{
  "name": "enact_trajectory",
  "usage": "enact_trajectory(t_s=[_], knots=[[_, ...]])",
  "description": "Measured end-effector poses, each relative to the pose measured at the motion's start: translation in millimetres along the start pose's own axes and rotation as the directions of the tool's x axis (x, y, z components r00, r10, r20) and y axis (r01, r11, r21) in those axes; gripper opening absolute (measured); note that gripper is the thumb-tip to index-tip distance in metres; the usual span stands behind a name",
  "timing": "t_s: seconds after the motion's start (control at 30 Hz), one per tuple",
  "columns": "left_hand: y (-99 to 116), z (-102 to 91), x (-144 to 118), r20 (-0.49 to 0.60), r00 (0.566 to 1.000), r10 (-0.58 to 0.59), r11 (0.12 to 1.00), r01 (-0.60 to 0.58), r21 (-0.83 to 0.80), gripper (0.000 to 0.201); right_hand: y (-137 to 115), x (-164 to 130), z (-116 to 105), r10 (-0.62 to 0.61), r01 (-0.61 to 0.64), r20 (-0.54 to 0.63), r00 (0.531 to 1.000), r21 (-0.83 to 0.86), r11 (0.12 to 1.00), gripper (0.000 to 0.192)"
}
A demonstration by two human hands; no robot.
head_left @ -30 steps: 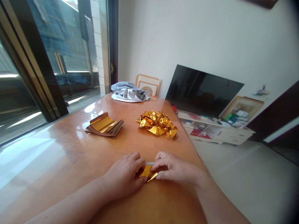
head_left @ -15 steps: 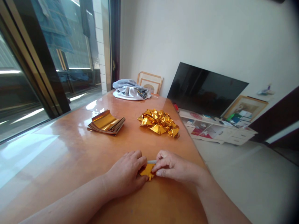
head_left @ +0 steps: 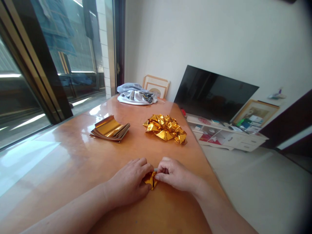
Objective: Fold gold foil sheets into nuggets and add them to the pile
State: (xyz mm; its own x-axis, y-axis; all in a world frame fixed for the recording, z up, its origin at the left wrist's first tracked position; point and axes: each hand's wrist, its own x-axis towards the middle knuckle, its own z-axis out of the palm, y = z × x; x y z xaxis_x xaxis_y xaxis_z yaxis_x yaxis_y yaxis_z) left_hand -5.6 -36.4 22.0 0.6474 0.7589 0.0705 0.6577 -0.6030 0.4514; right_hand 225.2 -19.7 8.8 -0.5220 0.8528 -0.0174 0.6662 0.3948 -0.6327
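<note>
Close to me on the wooden table (head_left: 117, 224), my left hand (head_left: 131, 180) is closed on the left side of a small piece of gold foil paper (head_left: 151, 182). The fingers of my right hand (head_left: 174, 174) pinch the same paper's right edge. A short bit of a pale, narrow thing (head_left: 155, 169) shows between the hands at the paper's far edge; its kind is unclear. Farther off on the right lies a heap of folded gold foil pieces (head_left: 165, 128). To the left of it is a stack of gold foil sheets (head_left: 110, 128), curled at the top.
At the table's far end sits a bundle of grey-blue cloth (head_left: 136, 94), near leaning picture frames (head_left: 156, 86). Beyond the right edge stand a large television (head_left: 215, 92) and a low white cabinet (head_left: 243, 143). Glass sliding doors (head_left: 80, 58) line the left.
My right hand has moved slightly left, closer to my left hand, and its fingers are curled tighter. The gold paper between the hands looks narrower and more creased.
</note>
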Motion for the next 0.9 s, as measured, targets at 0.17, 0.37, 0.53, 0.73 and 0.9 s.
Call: enact_trajectory(t_s=[0.17,0.37,0.53,0.73,0.9], knots=[[0.4,-0.8,-0.5,0.013,1.000,0.021,1.000,-0.021,-0.016,0.009,-0.3,0.1,2.1,0.008,-0.008,-0.006,1.000,-0.015,1.000,0.016],[1.2,-4.2,-0.3,0.040,0.999,0.019,0.999,-0.018,-0.031,0.009,-2.6,1.2,3.4,0.015,-0.016,-0.013,1.000,-0.061,0.998,0.016],[0.1,-1.8,0.7,0.035,0.999,0.016,0.999,-0.015,-0.048,0.009,-3.7,1.6,3.4,-0.007,0.005,-0.026,1.000,-0.096,0.995,0.018],[-3.3,-3.8,-1.2,0.003,1.000,0.025,0.997,-0.025,-0.077,0.010,-1.9,1.6,3.1,-0.020,0.017,-0.022,1.000,-0.108,0.994,0.020],[-4.3,-13.8,-4.8,-0.017,0.997,0.071,0.993,-0.072,-0.097,0.009,-2.9,0.5,0.6,-0.034,0.033,-0.007,0.999,-0.101,0.994,0.018]])
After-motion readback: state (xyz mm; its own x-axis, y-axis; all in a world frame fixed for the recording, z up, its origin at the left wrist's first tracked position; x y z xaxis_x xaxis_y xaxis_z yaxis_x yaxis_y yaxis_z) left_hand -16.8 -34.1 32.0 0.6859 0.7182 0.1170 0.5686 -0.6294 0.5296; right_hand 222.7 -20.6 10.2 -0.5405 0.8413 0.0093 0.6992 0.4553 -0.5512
